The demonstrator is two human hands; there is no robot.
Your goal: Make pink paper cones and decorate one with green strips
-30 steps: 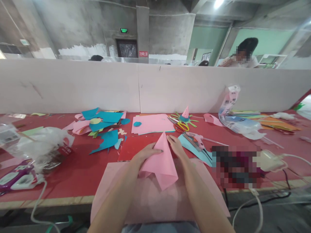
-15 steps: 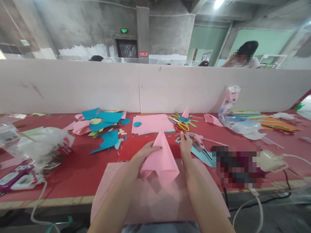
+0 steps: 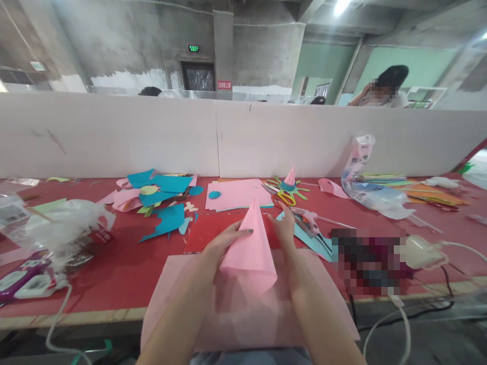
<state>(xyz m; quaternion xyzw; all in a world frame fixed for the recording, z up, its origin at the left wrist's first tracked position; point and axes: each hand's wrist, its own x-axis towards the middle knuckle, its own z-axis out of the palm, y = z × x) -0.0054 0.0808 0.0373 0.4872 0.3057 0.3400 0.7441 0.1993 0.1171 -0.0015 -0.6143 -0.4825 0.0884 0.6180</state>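
Note:
My left hand (image 3: 227,242) grips a pink paper cone (image 3: 251,246) from its left side, thumb lying across the front. The cone's tip points up and away from me, and its wide end faces me. Just to the right of the cone is my right hand (image 3: 284,228), thumb and fingers apart, with no object visible in it. Whether its fingertips touch the cone is unclear. Beneath both hands lies a large pink sheet (image 3: 315,309) at the table edge, with a red sheet (image 3: 207,230) behind it.
Yellow-handled scissors (image 3: 286,197) and a pink glue gun (image 3: 310,219) lie right of the hands. A small pink cone (image 3: 290,177) with green strips stands behind. Blue paper scraps (image 3: 167,220) and a purple glue gun (image 3: 28,274) are left. A white partition (image 3: 160,137) crosses the back.
My right hand has shifted left toward the cone, its pinched fingers now parted. The paper is rolled tighter, with its lower edge narrower. My left hand still holds it.

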